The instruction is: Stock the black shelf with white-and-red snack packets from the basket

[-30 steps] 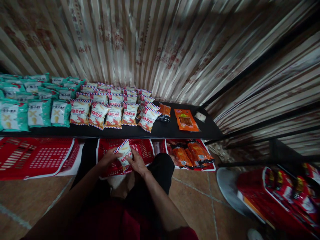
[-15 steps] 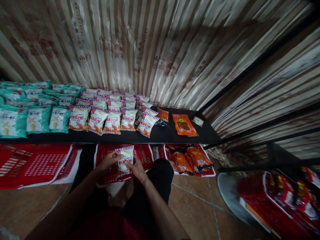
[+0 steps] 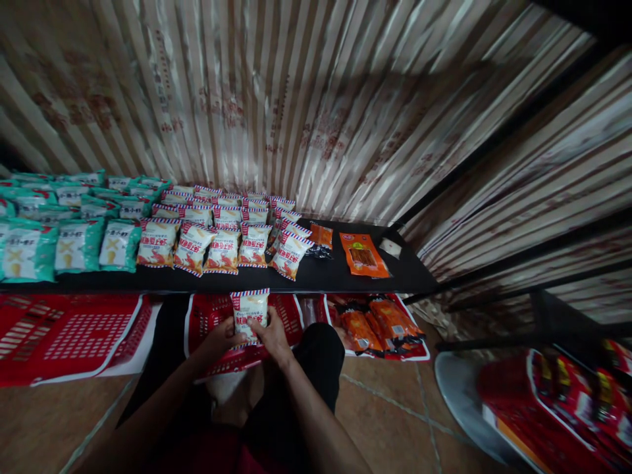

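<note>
Between both hands, over a red basket (image 3: 286, 309), I hold a white snack bag (image 3: 251, 308) with a striped top edge and red lettering. My left hand (image 3: 224, 338) grips its lower left side. On its right side, my right hand (image 3: 270, 334) is closed with the thumb across the front. Matching snack bags (image 3: 222, 249) stand in rows on the black shelf (image 3: 320, 282) just beyond. Teal snack bags (image 3: 78, 243) are lined up left of them.
An orange packet (image 3: 364, 255), an orange-and-black packet (image 3: 322, 238) and a small white item (image 3: 390, 247) lie at the shelf's right. Below are another red basket (image 3: 74, 329) and one holding orange packs (image 3: 363, 328). Red packs (image 3: 575, 388) fill a basket at far right.
My left hand has slid from the bag's upper left side down to its lower left. The bag now sits more upright and slightly higher against the shelf edge. The view has shifted slightly.
</note>
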Motion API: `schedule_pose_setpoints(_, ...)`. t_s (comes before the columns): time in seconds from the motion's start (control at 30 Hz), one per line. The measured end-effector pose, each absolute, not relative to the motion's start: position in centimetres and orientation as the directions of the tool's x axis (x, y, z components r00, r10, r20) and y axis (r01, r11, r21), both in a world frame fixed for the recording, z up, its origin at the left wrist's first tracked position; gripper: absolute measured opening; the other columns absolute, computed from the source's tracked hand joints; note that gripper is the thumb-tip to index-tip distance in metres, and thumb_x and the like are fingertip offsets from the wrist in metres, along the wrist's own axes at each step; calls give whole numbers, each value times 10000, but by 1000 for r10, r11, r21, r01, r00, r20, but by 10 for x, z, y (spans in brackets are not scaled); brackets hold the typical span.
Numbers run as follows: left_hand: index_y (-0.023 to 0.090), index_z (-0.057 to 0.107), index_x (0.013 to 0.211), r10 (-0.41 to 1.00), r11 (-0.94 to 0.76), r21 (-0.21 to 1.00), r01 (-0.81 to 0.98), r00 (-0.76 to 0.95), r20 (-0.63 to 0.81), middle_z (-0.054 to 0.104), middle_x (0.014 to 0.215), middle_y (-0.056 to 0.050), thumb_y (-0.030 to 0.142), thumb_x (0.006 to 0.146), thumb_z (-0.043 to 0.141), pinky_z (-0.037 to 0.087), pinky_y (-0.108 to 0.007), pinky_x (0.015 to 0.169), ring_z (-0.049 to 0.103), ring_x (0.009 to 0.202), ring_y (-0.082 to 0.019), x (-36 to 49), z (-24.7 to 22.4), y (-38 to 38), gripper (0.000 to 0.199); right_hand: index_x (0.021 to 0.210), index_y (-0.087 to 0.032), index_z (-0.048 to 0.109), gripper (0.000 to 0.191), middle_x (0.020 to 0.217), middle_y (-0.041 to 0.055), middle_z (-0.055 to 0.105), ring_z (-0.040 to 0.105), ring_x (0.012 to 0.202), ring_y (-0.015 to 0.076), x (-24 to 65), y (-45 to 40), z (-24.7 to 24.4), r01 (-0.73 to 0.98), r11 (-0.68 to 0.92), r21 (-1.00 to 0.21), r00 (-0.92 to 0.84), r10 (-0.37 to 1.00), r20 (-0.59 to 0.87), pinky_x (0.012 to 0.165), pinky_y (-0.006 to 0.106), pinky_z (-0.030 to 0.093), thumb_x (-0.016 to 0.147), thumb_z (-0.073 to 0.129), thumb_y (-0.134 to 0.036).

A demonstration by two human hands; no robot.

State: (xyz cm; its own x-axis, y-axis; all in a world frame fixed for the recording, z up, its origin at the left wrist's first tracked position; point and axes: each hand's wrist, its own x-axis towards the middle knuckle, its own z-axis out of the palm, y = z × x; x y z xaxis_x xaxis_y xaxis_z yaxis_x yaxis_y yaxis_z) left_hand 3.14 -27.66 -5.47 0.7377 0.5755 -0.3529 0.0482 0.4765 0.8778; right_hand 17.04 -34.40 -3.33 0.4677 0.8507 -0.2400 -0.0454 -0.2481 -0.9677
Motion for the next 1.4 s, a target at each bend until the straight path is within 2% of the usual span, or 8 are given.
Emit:
schedule_pose_setpoints(0.13,148,567,1023,636,469,883,-20,701,-322,679,1023,-103,363,577,729,449,-400,908,609,1001,-283,36,-45,-274,521,915,-196,510,434,853,32,669,627,769,182,177,-335,-30,-21,-218,-976,432,878,-205,681,290,497,633,713,-456)
schedule_pose_setpoints(0.27,136,556,1043,693,393,919,-24,665,-279,678,1022,-103,395,606,714,453,-398,898,615,996,-273,39,-37,-265,532,987,-201,537,429,932,36,678,629,857,202,182,-328,-21,2,-181,-984,395,904,-165,761,317,498,667,692,-442)
schedule_pose_setpoints(0.4,134,577,991,740,301,952,55,617,-269,698,928,-95,414,586,719,475,-394,840,643,902,-266,42,-43,-249,512,1037,-205,547,393,998,39,675,620,920,200,187,-325,-15,42,-149,-988,389,913,-122,813,322,486,716,648,-408)
schedule_pose_setpoints(0.53,132,588,971,787,155,979,129,583,-202,697,896,-90,390,641,665,484,-374,784,648,811,-243,46,-44,-235,426,1063,-203,548,387,1003,42,670,618,898,193,191,-322,-13,192,-174,-966,433,898,-76,820,328,473,723,632,-368)
schedule_pose_setpoints(0.9,189,599,1052,857,-127,942,312,512,-53,695,936,-68,317,719,605,483,-331,777,641,834,-230,72,-3,-210,357,1036,-209,552,333,968,29,680,629,823,177,203,-293,1,274,-203,-940,578,816,-8,765,295,477,741,599,-357)
schedule_pose_setpoints(1.07,148,533,1164,875,-328,847,418,472,106,621,1129,-130,277,804,494,483,-360,829,606,972,-235,73,-9,-208,385,1086,-211,567,360,981,46,679,623,867,191,210,-279,5,429,-354,-831,646,764,8,793,299,455,771,587,-384)
schedule_pose_setpoints(1.27,160,610,1063,782,-619,587,522,481,397,598,1165,-107,164,831,388,386,-429,1005,500,1139,-246,58,-11,-203,321,1157,-209,548,413,1018,69,669,623,884,213,208,-267,8,521,-539,-661,722,692,4,771,301,433,816,530,-442)
schedule_pose_setpoints(1.4,157,630,1061,719,-693,445,568,502,480,511,1297,-111,110,812,394,325,-452,1061,358,1279,-269,53,-7,-193,347,1183,-219,539,433,1021,87,662,627,887,229,204,-259,9,533,-562,-632,722,692,-6,748,307,433,822,524,-458)
